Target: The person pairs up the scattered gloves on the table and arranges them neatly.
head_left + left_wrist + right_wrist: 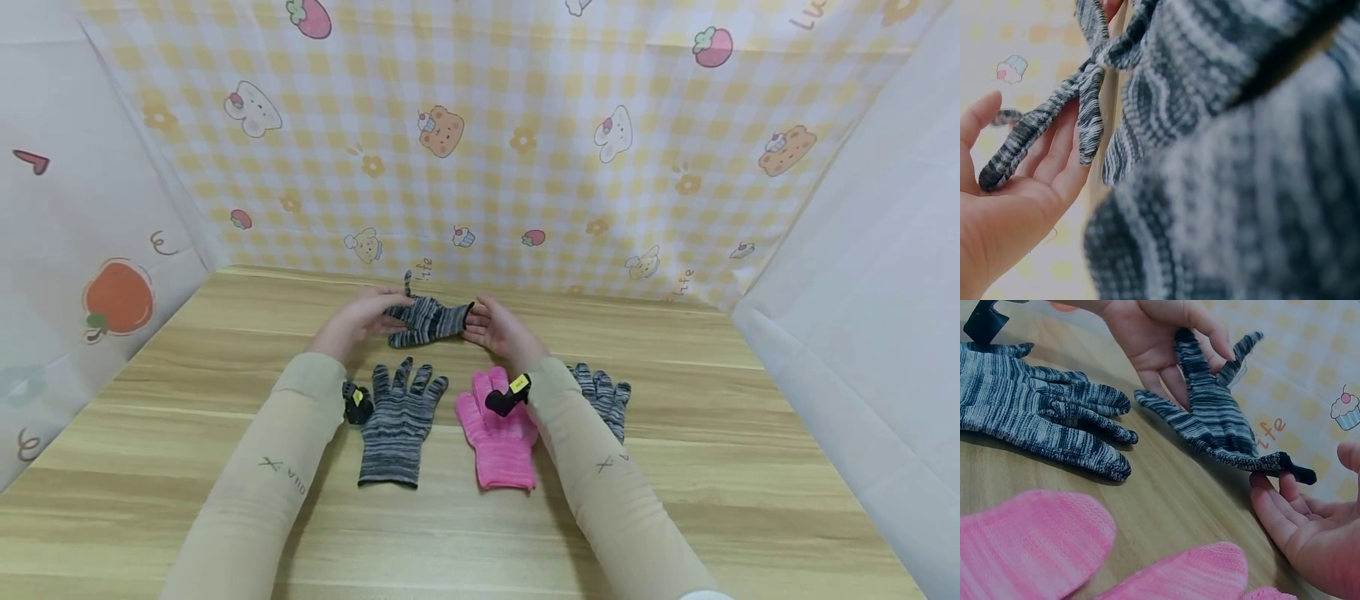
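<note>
A black-and-grey striped knit glove (433,320) is held off the wood between my two hands, its cuff to the right. My left hand (365,315) supports the finger end; in the left wrist view the glove's fingers lie across the palm, with my thumb standing apart. At the cuff, my right hand (498,329) touches from below with extended fingers (1279,509), its thumb away from the fabric. Closer to me lie a second striped glove (393,429) and a pink glove (506,458), fingers pointing away. My right forearm partly hides another striped glove (606,400).
The wooden tabletop (750,467) runs back to a yellow checked cloth (487,192) with cartoon prints. White cloth walls stand at left (60,250) and right (862,317). A black wrist camera (507,397) overhangs the pink glove.
</note>
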A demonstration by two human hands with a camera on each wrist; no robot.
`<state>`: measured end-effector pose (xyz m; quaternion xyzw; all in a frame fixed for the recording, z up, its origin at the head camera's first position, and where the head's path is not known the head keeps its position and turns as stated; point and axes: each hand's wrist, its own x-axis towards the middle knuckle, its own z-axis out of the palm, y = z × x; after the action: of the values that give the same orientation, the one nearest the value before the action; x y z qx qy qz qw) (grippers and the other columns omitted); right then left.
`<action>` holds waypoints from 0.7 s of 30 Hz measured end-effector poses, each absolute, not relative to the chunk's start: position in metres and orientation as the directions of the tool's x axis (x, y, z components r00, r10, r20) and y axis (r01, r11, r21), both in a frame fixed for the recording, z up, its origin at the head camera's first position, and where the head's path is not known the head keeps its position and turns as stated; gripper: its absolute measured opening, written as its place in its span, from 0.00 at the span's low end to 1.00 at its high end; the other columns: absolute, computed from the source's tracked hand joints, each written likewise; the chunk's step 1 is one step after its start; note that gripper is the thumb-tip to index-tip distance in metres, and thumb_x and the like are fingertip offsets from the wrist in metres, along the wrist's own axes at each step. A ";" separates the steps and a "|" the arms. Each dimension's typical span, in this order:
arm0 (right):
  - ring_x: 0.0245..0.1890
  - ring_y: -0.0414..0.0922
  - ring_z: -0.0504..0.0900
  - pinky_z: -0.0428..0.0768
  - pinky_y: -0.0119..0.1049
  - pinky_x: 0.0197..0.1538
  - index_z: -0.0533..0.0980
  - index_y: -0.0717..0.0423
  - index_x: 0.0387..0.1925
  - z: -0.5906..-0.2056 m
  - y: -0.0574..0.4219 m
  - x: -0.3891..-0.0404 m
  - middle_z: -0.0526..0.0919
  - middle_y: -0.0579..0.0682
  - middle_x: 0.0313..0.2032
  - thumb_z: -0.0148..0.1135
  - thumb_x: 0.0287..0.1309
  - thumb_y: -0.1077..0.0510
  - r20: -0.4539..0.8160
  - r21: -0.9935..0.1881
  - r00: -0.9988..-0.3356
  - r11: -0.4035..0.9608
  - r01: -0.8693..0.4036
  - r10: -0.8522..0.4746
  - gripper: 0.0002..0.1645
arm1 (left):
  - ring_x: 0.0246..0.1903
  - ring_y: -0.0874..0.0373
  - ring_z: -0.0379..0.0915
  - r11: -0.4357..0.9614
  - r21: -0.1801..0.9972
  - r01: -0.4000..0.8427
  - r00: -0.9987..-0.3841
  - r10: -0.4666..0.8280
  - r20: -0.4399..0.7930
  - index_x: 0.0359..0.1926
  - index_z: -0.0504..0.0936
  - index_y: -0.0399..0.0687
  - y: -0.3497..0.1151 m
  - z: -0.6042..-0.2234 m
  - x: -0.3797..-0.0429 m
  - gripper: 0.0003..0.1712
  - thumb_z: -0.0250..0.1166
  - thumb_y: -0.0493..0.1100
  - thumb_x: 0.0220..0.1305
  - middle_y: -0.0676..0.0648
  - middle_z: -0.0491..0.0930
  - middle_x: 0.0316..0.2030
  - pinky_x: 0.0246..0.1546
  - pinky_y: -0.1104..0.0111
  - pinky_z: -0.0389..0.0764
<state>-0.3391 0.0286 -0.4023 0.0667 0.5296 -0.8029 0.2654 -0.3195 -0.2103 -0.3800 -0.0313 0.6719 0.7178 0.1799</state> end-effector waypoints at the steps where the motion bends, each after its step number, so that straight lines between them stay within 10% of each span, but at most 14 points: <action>1: 0.68 0.59 0.56 0.62 0.45 0.66 0.45 0.67 0.72 -0.402 0.029 -0.339 0.50 0.66 0.70 0.40 0.74 0.48 -0.386 -0.818 -0.852 -0.297 0.493 -0.353 0.37 | 0.63 0.32 0.56 -0.028 0.954 -0.299 -0.934 0.215 -0.287 0.73 0.46 0.34 -0.209 -0.379 -0.320 0.40 0.57 0.38 0.68 0.38 0.41 0.73 0.61 0.54 0.67; 6: 0.57 0.54 0.69 0.65 0.46 0.64 0.54 0.67 0.68 -0.402 0.028 -0.337 0.66 0.62 0.57 0.43 0.73 0.48 -0.385 -0.828 -0.867 -0.297 0.476 -0.317 0.34 | 0.59 0.36 0.64 -0.031 0.962 -0.272 -0.950 0.169 -0.263 0.74 0.33 0.38 -0.204 -0.375 -0.319 0.45 0.55 0.41 0.71 0.39 0.32 0.74 0.61 0.57 0.66; 14: 0.28 0.42 0.73 0.79 0.36 0.40 0.66 0.57 0.36 -0.397 0.029 -0.335 0.70 0.49 0.31 0.47 0.72 0.49 -0.355 -0.830 -0.890 -0.343 0.441 -0.286 0.15 | 0.37 0.53 0.82 -0.025 0.970 -0.243 -0.959 0.160 -0.236 0.73 0.31 0.35 -0.204 -0.362 -0.315 0.45 0.53 0.43 0.72 0.36 0.29 0.73 0.63 0.56 0.62; 21: 0.36 0.46 0.76 0.78 0.34 0.38 0.67 0.64 0.53 -0.394 0.034 -0.331 0.73 0.55 0.43 0.44 0.73 0.47 -0.353 -0.827 -0.870 -0.319 0.462 -0.343 0.24 | 0.35 0.54 0.82 0.034 0.976 -0.216 -0.955 0.200 -0.218 0.70 0.46 0.29 -0.204 -0.353 -0.311 0.38 0.55 0.44 0.71 0.33 0.44 0.71 0.57 0.58 0.72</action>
<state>-0.3312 0.0336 -0.3943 0.0563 0.5279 -0.8103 0.2483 -0.3110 -0.2039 -0.3527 -0.0058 0.7032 0.6951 0.1495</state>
